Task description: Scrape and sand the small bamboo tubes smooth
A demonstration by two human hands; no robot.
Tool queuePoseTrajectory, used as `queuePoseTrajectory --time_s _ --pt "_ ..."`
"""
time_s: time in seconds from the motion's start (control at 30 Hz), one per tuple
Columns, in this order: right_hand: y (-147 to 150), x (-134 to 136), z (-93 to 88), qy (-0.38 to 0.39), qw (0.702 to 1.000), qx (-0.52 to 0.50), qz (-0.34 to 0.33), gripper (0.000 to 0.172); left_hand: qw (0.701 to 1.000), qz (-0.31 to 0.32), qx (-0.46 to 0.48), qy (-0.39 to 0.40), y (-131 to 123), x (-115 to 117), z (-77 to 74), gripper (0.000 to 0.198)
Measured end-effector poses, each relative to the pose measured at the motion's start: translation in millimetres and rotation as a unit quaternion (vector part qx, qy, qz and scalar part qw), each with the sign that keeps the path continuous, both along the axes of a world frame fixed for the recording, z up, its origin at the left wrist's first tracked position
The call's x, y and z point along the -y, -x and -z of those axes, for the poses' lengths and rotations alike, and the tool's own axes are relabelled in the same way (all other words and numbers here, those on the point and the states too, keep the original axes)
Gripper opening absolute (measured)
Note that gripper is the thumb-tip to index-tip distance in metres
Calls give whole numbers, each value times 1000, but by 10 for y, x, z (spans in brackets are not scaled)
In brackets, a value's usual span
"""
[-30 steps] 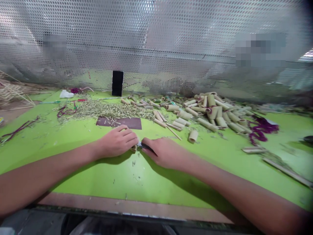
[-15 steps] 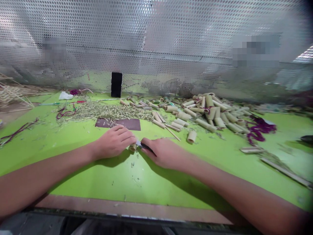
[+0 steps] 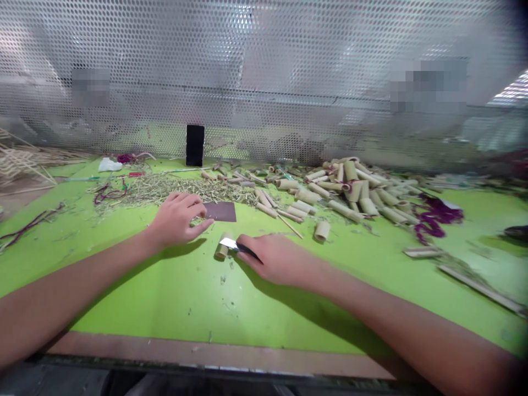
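My right hand (image 3: 274, 257) is closed round the dark handle of a knife (image 3: 246, 251). Its bright blade lies across a short bamboo tube (image 3: 221, 252) on the green table (image 3: 165, 308). My left hand (image 3: 178, 219) is lifted off to the left of the tube, with thumb and fingers apart and nothing in them. Beyond it, a dark brown rectangular sheet (image 3: 223, 211), perhaps sandpaper, is partly covered by the left hand. A single bamboo piece (image 3: 322, 231) sits to the right of the sheet.
Thin shavings (image 3: 181, 187) spread behind my left hand. A pile of bamboo tubes (image 3: 363, 190) fills the back right, beside purple yarn (image 3: 439, 217). A phone (image 3: 195, 145) stands upright before a perforated metal screen (image 3: 264, 66). Thin sticks (image 3: 25, 159) lie at the far left.
My left hand has let go of the bamboo tube and moved left and up, its fingers opening. The tube and blade are now more exposed. My right hand has hardly moved.
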State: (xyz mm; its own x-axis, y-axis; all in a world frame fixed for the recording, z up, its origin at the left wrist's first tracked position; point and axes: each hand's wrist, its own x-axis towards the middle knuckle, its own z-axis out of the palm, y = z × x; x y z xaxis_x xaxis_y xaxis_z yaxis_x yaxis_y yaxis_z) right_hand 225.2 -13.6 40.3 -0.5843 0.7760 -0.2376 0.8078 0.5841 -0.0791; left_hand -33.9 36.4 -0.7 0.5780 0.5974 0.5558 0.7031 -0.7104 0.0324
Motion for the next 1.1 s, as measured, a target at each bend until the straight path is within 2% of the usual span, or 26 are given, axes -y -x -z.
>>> queuePoseTrajectory --time_s 0.1,0.2,0.27,0.37,0.47,0.63,0.83,1.1 --pt "-5 -5 18 -6 1000 -2 -3 30 1000 -4 13 -8 25 -13 10 19" --pt "0 -3 16 -18 1000 -4 -5 28 999 26 32 14 17 27 -1 19" --pt "5 0 10 -19 1000 -7 -9 27 994 76 31 77 -12 72 -10 21" --pt "16 0 6 -17 1000 -11 -17 27 969 153 24 194 -82 138 -2 40" --pt "33 3 6 -30 999 -7 -19 30 947 182 34 262 -152 169 33 51" --pt "77 18 -2 -64 998 18 2 35 943 169 63 279 -208 177 68 49" --pt "133 28 -8 -76 997 28 8 35 950 141 60 273 -266 221 24 57" --pt "158 32 -47 -68 997 41 11 34 956 89 28 280 -355 259 0 42"
